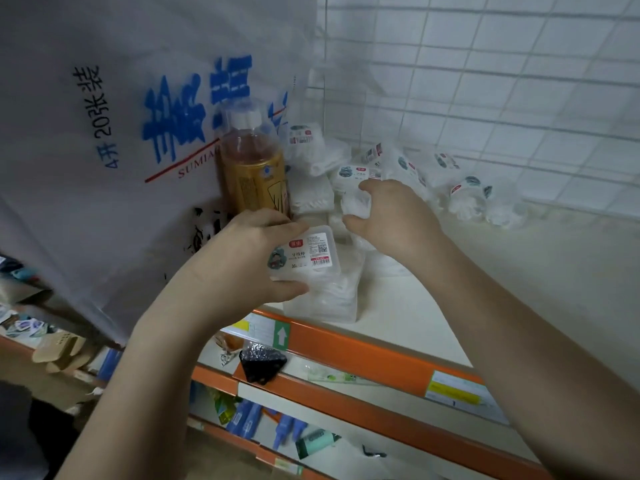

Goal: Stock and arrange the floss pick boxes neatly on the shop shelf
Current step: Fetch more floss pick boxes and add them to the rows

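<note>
floss pick box (304, 254) | left hand (242, 251) grips | right hand (391, 216) grips another box (355, 206)

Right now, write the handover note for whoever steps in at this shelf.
Left hand: grips a labelled floss pick box over the short front stack by the shelf edge.
Right hand: fingers closed on another box further back.
Done: one neat stack begun at the front.
Left: loose boxes lie jumbled by the wire grid; a tea bottle stands at the left. Stack and straighten the rest.
</note>
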`<state>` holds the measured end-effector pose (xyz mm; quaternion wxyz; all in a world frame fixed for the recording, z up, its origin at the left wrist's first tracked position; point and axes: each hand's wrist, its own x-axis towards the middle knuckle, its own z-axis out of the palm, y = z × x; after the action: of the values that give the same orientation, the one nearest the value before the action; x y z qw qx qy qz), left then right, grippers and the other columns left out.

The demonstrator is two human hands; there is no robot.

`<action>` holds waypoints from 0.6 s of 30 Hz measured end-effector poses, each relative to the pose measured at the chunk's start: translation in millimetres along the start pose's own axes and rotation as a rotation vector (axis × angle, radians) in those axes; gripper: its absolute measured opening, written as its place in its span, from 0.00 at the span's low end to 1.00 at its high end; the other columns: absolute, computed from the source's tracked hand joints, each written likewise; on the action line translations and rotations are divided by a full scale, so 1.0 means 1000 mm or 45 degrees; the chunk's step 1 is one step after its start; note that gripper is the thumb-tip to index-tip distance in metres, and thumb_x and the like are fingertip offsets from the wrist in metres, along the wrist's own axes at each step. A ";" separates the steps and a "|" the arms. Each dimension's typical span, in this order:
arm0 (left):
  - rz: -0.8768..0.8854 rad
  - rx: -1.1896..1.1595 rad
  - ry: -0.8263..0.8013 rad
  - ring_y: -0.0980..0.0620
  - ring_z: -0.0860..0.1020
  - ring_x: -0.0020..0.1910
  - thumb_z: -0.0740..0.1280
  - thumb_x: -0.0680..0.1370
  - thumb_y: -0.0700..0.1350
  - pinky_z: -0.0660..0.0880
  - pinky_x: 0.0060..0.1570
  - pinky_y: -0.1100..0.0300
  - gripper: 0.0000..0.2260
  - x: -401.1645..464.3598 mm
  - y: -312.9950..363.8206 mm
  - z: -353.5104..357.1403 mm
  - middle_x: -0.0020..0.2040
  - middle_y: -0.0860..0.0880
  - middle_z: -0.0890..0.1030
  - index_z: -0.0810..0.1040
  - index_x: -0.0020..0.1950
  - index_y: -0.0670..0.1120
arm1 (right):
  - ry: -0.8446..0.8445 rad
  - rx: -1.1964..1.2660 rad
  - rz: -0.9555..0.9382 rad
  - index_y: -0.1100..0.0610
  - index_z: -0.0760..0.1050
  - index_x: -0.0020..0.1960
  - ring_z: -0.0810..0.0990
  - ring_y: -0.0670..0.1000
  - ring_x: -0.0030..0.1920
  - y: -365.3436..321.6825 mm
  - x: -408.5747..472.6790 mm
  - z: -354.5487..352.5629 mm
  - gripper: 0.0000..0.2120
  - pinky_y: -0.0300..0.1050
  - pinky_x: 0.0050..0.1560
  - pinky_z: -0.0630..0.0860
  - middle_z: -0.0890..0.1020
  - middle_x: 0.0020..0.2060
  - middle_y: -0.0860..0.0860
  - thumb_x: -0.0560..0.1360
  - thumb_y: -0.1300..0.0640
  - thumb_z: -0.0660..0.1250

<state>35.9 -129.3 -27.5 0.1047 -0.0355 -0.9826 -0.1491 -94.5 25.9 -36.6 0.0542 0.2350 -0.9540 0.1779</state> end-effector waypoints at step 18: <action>0.332 -0.098 0.002 0.50 0.67 0.63 0.73 0.67 0.54 0.61 0.61 0.63 0.32 0.034 0.038 0.019 0.64 0.50 0.73 0.68 0.70 0.50 | 0.235 0.022 0.082 0.53 0.68 0.69 0.69 0.51 0.64 0.070 -0.087 -0.027 0.22 0.31 0.58 0.59 0.66 0.69 0.51 0.76 0.53 0.63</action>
<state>3.2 -86.1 -27.5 0.1227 -0.1669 -0.9631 -0.1719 -50.4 131.3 -49.5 0.1339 0.1873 -0.9505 0.2086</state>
